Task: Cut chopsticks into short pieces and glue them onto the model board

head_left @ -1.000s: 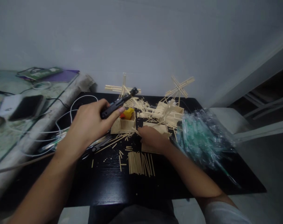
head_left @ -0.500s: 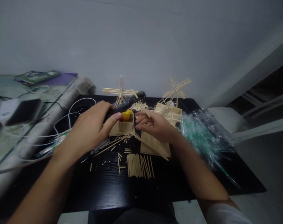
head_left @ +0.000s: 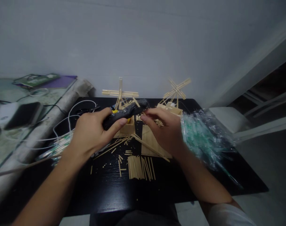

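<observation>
My left hand (head_left: 93, 131) is wrapped round a black hand tool (head_left: 127, 113) with yellow parts; its exact kind is unclear. A short pale stick-like piece (head_left: 136, 102) lies against the tool's far side. Close to the tool's tip, my right hand (head_left: 165, 127) is closed in a pinch on a thin wooden stick (head_left: 143, 113), mostly hidden by the fingers. Under the hands are a small box of wooden sticks (head_left: 126, 130) and a flat stick panel (head_left: 148, 144). A row of sticks (head_left: 137, 168) lies nearer me.
Two stick-built windmill shapes (head_left: 120, 93) (head_left: 177, 90) stand at the back by the wall. Clear and green plastic packaging (head_left: 204, 138) covers the black table's (head_left: 98, 191) right side. White cables (head_left: 69, 121) loop at the left, near a dark phone (head_left: 24, 115). Loose stick pieces lie about.
The tool has turned in my left hand, hiding most of its yellow part, and its tip has dropped slightly. My right hand's fingers have closed in against the tip.
</observation>
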Available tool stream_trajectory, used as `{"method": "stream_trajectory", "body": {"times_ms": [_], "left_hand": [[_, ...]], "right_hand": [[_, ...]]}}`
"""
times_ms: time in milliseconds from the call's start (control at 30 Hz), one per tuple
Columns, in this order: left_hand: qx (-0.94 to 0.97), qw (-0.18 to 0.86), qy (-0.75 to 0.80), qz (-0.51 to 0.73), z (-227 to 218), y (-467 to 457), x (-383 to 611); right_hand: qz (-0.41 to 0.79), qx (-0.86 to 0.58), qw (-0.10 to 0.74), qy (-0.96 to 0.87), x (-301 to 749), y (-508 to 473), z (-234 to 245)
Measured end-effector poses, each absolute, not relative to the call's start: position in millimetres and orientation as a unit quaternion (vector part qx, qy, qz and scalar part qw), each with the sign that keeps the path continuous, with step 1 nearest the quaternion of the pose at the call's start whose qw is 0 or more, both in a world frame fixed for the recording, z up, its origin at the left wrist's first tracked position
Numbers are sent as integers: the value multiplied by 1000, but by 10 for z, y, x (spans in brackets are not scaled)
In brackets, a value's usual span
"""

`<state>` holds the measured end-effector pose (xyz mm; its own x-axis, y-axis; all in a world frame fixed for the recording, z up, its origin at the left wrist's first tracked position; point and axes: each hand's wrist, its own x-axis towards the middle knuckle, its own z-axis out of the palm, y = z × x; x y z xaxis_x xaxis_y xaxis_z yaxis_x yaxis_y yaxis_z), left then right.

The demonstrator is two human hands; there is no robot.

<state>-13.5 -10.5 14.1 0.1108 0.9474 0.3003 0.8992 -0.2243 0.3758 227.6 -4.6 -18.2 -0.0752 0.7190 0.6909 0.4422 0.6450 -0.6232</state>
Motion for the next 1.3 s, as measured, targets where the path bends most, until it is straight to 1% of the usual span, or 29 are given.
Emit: {"method": "stream_trajectory", "body": {"times_ms": [167, 433, 733, 867, 1033, 1200, 1300], "left_hand": [[744, 48, 623, 239, 118, -97, -88], [738, 45, 633, 231, 56, -67, -58], [743, 27, 629, 227, 44, -49, -36], [752, 32, 613, 243, 36, -48, -53], [763, 55, 591, 255, 55, -45, -97], [775, 65, 572, 261, 78, -38, -126], [774, 67, 578, 252, 87, -50, -113]], "right_hand": [[91, -401, 560, -719, 2273, -59, -187], [104, -387, 576, -713, 2274, -22, -202], [121, -394, 546, -730, 2320, 18, -209], [170, -383, 525, -741, 2339, 10, -151], [279, -364, 513, -726, 2356, 15, -88], [362, -357, 469, -723, 2414, 75, -86], [409, -333, 475, -704, 2418, 94, -98]]}}
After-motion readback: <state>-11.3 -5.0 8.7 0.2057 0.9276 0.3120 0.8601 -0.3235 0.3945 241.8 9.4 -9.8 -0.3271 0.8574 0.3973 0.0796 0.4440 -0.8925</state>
